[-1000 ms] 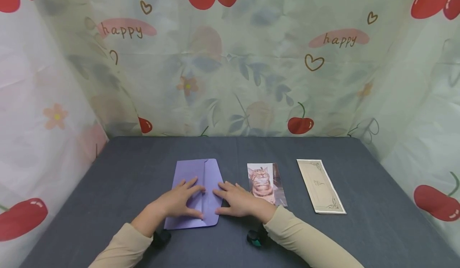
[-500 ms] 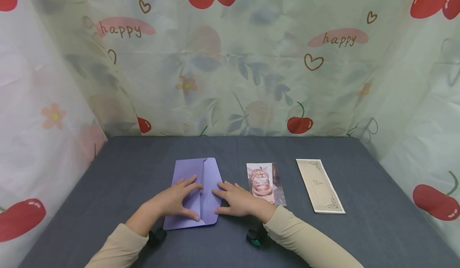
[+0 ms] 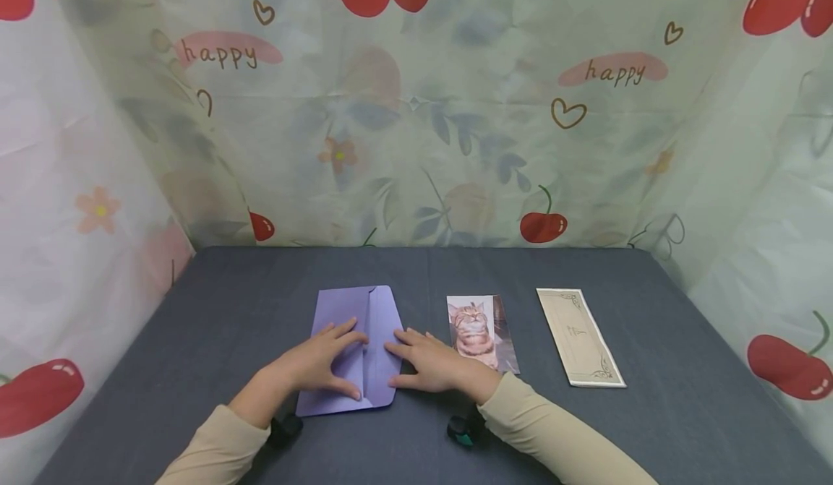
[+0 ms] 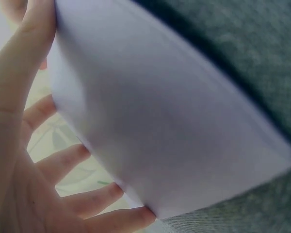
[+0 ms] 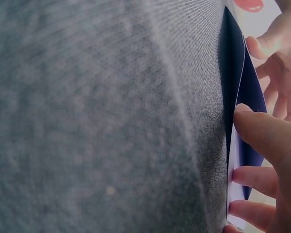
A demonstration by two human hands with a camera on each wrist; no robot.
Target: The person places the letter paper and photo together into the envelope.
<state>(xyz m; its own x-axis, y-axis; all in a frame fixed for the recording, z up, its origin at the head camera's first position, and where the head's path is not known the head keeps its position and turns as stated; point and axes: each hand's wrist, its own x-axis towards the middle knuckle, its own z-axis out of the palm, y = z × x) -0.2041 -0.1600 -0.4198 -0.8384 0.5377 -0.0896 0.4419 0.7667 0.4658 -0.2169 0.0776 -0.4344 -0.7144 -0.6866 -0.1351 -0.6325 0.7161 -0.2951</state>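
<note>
A purple envelope (image 3: 382,311) lies on the table with its flap spread to the right. My left hand (image 3: 315,363) rests over its body, fingers apart, with the fingertips and thumb at the edge of its mouth. In the left wrist view the fingertips touch the edge of the pale envelope (image 4: 150,121). At the flap's right edge, my right hand (image 3: 431,363) presses with spread fingers. The right wrist view shows the envelope's mouth gaping a little, dark purple inside, with the right thumb and fingertips (image 5: 240,208) on the flap's edge.
Just right of my right hand lies a cat photo (image 3: 473,329), its lower part behind the wrist. Farther right is a long beige card (image 3: 579,337) with ornamented corners. A dark cloth covers the table (image 3: 260,290); a printed curtain (image 3: 416,109) stands behind it.
My left hand has shifted slightly left and its thumb has drawn back along the envelope's mouth. The right hand, the photo and the card stay put.
</note>
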